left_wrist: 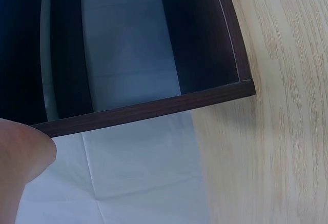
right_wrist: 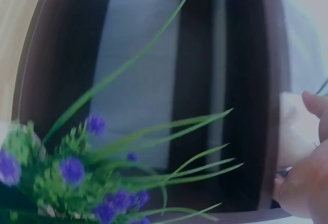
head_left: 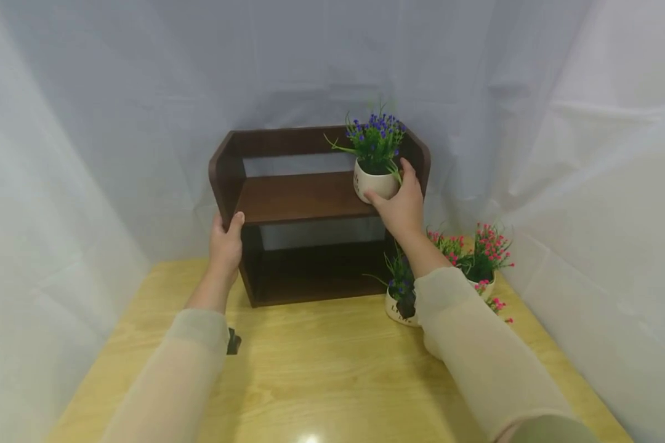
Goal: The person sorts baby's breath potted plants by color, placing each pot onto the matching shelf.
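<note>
A dark brown two-tier wooden shelf (head_left: 305, 197) stands upright at the back of the table. My left hand (head_left: 225, 249) grips its left side panel near the upper board, with the thumb on the front edge; the left wrist view shows part of that hand (left_wrist: 23, 155) at the panel. My right hand (head_left: 403, 212) holds a white pot (head_left: 372, 183) between thumb and fingers, at the right end of the upper board. Purple flowers (head_left: 378, 132) and long green leaves rise from this pot. In the right wrist view, the white pot (right_wrist: 294, 131) is partly seen beside my fingers.
Another white pot (head_left: 399, 311) with purple flowers stands by the shelf's lower right front corner, also close in the right wrist view. Pink-flowered plants (head_left: 490, 246) stand farther right, partly behind my sleeve. A small black object (head_left: 233, 342) shows beside my left sleeve. White sheeting surrounds the table (head_left: 310, 357).
</note>
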`<state>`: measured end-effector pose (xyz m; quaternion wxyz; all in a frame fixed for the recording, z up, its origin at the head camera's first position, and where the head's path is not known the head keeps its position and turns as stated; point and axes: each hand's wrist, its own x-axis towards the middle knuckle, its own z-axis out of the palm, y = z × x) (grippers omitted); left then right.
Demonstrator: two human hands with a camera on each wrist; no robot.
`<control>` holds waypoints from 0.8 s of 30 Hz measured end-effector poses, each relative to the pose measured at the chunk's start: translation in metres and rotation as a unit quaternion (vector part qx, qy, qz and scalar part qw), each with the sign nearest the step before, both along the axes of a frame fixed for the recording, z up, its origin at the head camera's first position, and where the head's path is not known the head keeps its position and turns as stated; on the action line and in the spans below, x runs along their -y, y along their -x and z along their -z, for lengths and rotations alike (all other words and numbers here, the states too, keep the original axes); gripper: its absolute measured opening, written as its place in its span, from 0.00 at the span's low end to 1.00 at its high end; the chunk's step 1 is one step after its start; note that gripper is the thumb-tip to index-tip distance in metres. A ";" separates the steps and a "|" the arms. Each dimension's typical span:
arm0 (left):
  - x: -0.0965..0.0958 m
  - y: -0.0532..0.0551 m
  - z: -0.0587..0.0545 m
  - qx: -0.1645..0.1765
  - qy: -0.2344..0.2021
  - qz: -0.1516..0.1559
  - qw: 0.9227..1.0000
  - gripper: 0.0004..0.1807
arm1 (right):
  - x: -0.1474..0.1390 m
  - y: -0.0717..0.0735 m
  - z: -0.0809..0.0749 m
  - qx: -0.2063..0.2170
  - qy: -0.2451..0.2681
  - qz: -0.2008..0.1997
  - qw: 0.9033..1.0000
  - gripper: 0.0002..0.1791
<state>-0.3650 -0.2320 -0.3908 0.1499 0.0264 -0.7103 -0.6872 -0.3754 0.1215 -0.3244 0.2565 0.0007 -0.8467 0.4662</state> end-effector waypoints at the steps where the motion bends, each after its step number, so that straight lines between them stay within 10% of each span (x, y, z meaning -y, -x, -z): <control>1: 0.000 0.000 0.000 0.000 0.003 -0.001 1.000 0.36 | 0.000 -0.003 -0.001 -0.002 0.002 -0.003 1.000 0.57; 13: 0.006 0.004 -0.011 0.020 0.047 -0.028 0.998 0.37 | -0.012 -0.058 -0.011 0.024 0.144 -0.090 0.985 0.52; 24: 0.013 0.011 -0.023 0.017 0.022 -0.030 0.999 0.36 | -0.039 -0.116 -0.002 0.039 0.169 -0.105 0.979 0.43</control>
